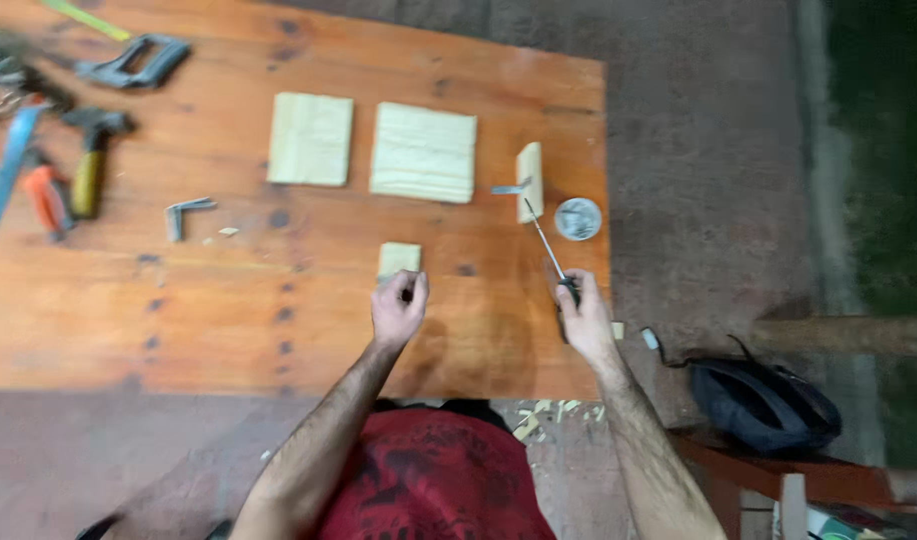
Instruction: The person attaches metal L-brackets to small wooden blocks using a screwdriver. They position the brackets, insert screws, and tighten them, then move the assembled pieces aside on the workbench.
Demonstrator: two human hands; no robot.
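— What is held in the right hand (583, 318)?

— A screwdriver (548, 250) is grasped there by its dark handle. Its thin shaft is angled up and away, and the tip is set at a small metal bracket (509, 188) lying against an upright wood block (530, 180).

— And the left hand (398, 305)?

— It is curled loosely just below a small wood piece (399, 258); whether anything is pinched between its fingers cannot be told.

— Are any containers seen?

— A small round tin (578, 218) is placed just right of the upright block, near the edge of the wooden table (228, 300). Something pale and shiny is seen inside, too blurred to be named. A dark bag (763, 405) is lying on the ground to the right; its contents are hidden.

— What else is laid out?

— Two flat wood squares (373, 145) are set side by side further back. Another bracket (183, 215) is left near the middle, and hand tools (68, 170) are gathered at the far left.
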